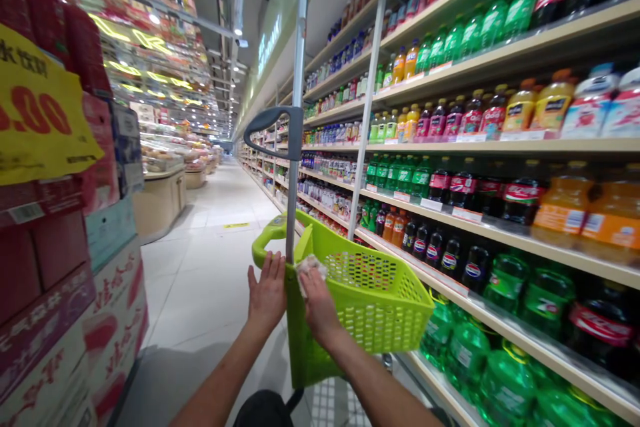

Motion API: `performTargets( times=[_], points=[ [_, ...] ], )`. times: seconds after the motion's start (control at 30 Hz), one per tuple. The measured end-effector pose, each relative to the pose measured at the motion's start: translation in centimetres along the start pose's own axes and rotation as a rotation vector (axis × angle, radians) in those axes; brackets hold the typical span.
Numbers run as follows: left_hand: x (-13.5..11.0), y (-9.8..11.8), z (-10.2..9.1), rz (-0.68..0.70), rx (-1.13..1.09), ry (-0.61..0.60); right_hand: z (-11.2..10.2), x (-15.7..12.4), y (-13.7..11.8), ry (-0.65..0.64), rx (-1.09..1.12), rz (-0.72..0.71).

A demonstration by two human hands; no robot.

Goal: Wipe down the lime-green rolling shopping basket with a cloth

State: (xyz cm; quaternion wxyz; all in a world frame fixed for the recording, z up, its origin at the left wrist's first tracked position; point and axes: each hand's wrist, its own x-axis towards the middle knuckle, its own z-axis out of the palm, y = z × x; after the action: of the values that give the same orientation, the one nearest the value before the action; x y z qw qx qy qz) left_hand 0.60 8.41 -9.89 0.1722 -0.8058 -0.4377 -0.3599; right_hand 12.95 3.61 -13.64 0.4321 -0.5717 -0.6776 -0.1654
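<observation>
- The left hand (269,293) is open, its fingers stretched forward and its thumb apart, at the near end of the basket, just beside the foot of the pole; whether the fingertips touch the plastic is hard to tell.
- The right hand (320,307) holds a crumpled whitish cloth (311,265) under its fingers, against the near upper edge of the basket.
- The green basket (385,327) stands upright in front of the person, between the aisle and the drink shelves, with holes through its side walls.
- A green loop handle (261,240) sticks out at the basket's near end, just ahead of the left hand.
- A metal pole (299,33) rises from that same end, with a dark grey grip (295,133) on it, above both hands.
- On the right, long shelves (525,147) carry rows of bottles, among them green bottles (507,280) and orange bottles (563,203).
- On the left, stacked boxes (115,320) stand beneath a yellow price sign (43,110).
- A pale tiled floor (205,260) runs between the boxes and the shelves.
</observation>
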Motion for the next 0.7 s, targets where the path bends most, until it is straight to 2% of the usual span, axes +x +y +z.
performTargets(
  times=[0.07, 0.13, 0.23, 0.3, 0.43, 0.5, 0.63, 0.7],
  points=[
    [-0.2, 0.0, -0.2, 0.003, 0.009, -0.023, -0.5, 0.7, -0.4, -0.057, 0.001, -0.072],
    [-0.3, -0.1, -0.5, 0.013, 0.007, -0.045, -1.6, 0.2, 0.9, -0.084, 0.004, -0.092],
    [-0.3, 0.0, -0.8, 0.018, -0.005, -0.065, -3.0, -1.3, 3.4, -0.05, 0.014, -0.005],
    [-0.3, 0.2, -0.9, 0.005, -0.011, -0.071, -3.5, -1.7, 3.7, -0.03, 0.017, 0.041],
    [-0.3, 0.7, -0.9, -0.009, -0.031, -0.095, -3.1, -0.2, 0.7, -0.091, 0.04, -0.069],
    [-0.3, 0.7, -0.9, 0.004, -0.041, -0.106, -2.7, 0.7, -0.7, -0.055, 0.039, -0.08],
    [-0.2, 0.6, -0.9, 0.023, -0.048, -0.112, -1.9, 1.9, -1.1, 0.027, 0.139, -0.008],
    [-0.1, 0.5, -0.8, 0.027, -0.053, -0.111, -2.5, 3.4, -1.1, 0.058, 0.232, -0.033]
  ],
)
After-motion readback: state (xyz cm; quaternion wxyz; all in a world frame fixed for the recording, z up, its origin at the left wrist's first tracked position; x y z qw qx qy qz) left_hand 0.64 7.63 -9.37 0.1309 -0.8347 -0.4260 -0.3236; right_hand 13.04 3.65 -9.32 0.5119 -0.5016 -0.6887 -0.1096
